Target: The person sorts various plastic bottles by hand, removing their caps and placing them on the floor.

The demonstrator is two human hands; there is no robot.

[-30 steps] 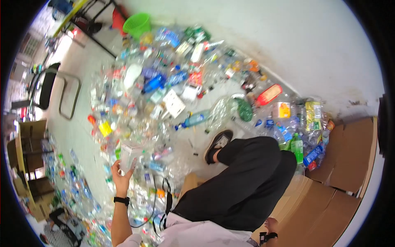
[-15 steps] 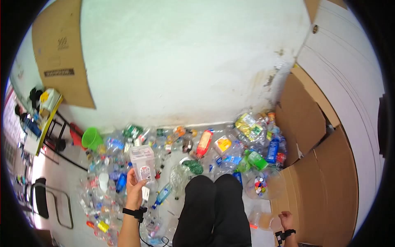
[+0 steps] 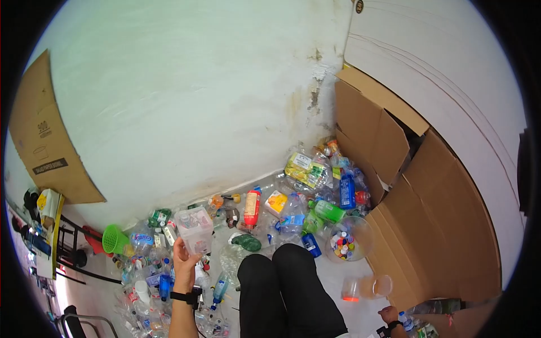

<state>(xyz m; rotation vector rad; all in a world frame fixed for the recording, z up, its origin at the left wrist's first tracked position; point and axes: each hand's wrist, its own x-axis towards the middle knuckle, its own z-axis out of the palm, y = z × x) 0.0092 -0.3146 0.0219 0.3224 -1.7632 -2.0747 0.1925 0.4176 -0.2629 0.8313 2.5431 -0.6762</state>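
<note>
My left hand (image 3: 185,266) grips a clear, square-sided plastic container (image 3: 194,230) by its near lower side and holds it up above the heap of bottles. Its label has turned away from view. At the lower right, my right hand (image 3: 387,314) is low with its fingers curled in, and nothing shows in them. Just beyond it on the floor lie two clear plastic cups: one with an orange-red part (image 3: 350,289), the other an open cup (image 3: 382,286). Neither cup appears to touch the hand.
Plastic bottles (image 3: 164,286) spread across the floor on the left and along the wall. A clear round tub (image 3: 360,239) holds several coloured caps. Folded cardboard (image 3: 451,225) stands on the right. A green basket (image 3: 115,240) and a yellow-edged table (image 3: 56,236) are at the left.
The view has swung to the right. The container in my left hand has turned, so its printed label no longer faces me. My right hand appears farther from the cups.
</note>
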